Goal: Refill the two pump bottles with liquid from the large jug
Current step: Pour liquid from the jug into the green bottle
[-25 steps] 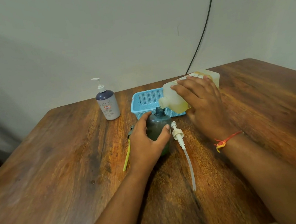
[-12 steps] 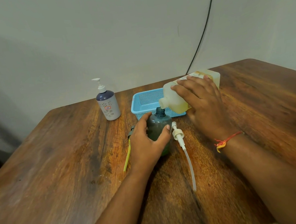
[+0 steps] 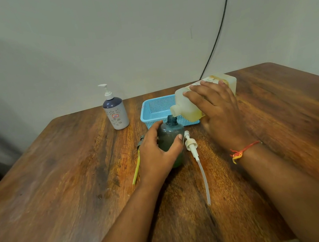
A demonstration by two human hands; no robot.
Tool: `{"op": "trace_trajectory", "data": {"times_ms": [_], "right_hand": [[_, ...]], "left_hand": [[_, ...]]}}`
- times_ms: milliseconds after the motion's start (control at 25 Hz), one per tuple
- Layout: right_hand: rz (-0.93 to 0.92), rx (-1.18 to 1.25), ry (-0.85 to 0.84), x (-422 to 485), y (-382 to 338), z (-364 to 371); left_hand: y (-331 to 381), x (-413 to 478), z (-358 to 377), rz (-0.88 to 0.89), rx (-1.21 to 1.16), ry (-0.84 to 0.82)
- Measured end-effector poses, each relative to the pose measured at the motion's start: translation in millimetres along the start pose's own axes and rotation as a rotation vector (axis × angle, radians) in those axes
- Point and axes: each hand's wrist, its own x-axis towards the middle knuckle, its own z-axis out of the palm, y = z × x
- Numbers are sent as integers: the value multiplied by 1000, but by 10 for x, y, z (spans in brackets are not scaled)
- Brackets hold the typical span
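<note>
A dark green pump bottle [image 3: 170,134] stands upright and uncapped at the table's middle, with my left hand [image 3: 158,155] wrapped around its body. My right hand [image 3: 219,111] grips the large translucent jug [image 3: 190,104] of yellow liquid, tipped on its side with its spout right over the bottle's open neck. A white pump head with its long tube [image 3: 195,156] lies flat on the table just right of the bottle. A second pump bottle [image 3: 115,114], white and purple with its pump fitted, stands at the back left.
A light blue plastic basket [image 3: 158,109] sits behind the green bottle, under the jug. A yellow-green strip with a dark end [image 3: 137,169] lies left of my left hand. A black cable [image 3: 221,23] runs down the wall to the wooden table [image 3: 61,184].
</note>
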Motion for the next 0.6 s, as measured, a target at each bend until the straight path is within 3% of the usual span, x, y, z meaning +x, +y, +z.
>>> {"op": "trace_trajectory", "data": {"times_ms": [600], "right_hand": [[5, -17, -3, 1, -18, -15]], "left_hand": [[10, 0, 5, -1, 2, -2]]}}
